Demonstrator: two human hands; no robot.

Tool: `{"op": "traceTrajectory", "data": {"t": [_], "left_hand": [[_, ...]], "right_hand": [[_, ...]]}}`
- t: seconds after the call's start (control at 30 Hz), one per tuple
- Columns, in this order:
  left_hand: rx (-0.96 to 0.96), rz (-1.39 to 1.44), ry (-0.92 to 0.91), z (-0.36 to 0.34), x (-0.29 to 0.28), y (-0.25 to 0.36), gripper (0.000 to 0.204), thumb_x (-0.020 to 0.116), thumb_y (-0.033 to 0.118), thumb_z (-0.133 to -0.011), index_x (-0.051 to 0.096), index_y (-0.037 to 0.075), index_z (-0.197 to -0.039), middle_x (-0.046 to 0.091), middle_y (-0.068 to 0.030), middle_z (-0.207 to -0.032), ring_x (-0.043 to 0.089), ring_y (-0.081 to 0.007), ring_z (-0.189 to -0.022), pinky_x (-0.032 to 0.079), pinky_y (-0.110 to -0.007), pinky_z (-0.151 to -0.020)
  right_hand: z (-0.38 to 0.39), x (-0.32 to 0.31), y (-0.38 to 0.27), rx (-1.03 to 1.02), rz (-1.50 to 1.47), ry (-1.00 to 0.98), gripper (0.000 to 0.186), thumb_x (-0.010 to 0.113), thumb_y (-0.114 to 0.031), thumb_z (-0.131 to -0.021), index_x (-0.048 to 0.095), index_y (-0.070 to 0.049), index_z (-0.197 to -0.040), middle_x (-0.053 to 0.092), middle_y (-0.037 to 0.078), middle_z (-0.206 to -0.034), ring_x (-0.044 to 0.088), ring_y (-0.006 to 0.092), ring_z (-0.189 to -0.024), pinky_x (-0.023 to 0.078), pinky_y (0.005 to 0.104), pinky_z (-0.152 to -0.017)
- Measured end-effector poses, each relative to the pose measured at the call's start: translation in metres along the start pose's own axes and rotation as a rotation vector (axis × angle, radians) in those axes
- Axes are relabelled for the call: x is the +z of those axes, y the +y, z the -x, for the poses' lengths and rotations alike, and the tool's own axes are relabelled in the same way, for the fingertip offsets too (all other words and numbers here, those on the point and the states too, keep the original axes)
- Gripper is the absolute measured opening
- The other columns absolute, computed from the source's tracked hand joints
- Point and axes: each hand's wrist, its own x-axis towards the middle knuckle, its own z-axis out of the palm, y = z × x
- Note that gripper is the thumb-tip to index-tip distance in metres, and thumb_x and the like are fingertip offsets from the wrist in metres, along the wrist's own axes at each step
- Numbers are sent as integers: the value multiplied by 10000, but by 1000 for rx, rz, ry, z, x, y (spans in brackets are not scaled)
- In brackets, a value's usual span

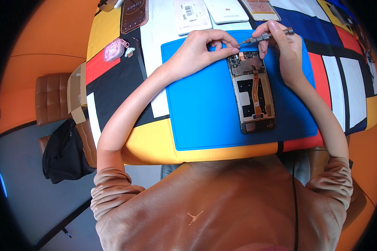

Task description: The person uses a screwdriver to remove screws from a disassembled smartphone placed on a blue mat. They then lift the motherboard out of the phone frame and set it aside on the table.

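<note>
An opened smartphone [266, 90] lies on a blue work mat [205, 113], its back cover off. Its circuit board, an orange flex cable [256, 94] and the inner frame show. In my right hand [289, 52] is a slim grey screwdriver [255, 39], its shaft pointing left toward the phone's top edge. My left hand [201, 49] pinches thumb and forefinger together at the screwdriver's tip, just above the phone's upper left corner. Whatever is between those fingertips is too small to make out.
Beyond the mat lie a white packet [192, 16], a white box [226, 10] and another phone part [262, 9]. At the far left are a phone showing a timer [134, 16] and a pink earphone case [114, 50]. A patterned cloth [155, 140] covers the table.
</note>
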Motion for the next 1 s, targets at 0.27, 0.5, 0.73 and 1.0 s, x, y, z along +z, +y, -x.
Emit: {"op": "traceTrajectory", "data": {"t": [0.27,0.5,0.73,1.0], "left_hand": [[-68,-29,-57,2,-3,-2,223,728,265,-967,787,92,-1094,709,-23,-850,555,-56,-694,475,-205,-660],[-30,-38,-40,3,-3,-2,195,738,258,-959,802,101,-1056,686,-18,-843,547,-63,-715,463,-218,-671],[114,3,60,1,3,-7,194,729,266,-964,804,101,-1033,629,-18,-731,508,-77,-634,415,-230,-584],[-7,-16,-17,4,-2,-3,180,751,239,-948,806,95,-1039,646,-5,-812,513,-62,-708,434,-222,-658]], "right_hand": [[1,0,-1,-13,-13,-34,478,402,-343,-1120,692,4,-968,582,31,-703,557,94,-649,462,236,-638],[2,1,0,-13,-15,-47,478,412,-354,-1118,693,3,-968,582,33,-702,556,93,-652,461,231,-636],[3,-1,0,-52,8,-5,481,412,-347,-1115,697,3,-948,593,40,-699,557,97,-643,456,238,-636],[6,1,-2,-88,41,-16,466,418,-327,-1112,698,7,-944,598,35,-701,560,93,-648,458,236,-646]]}}
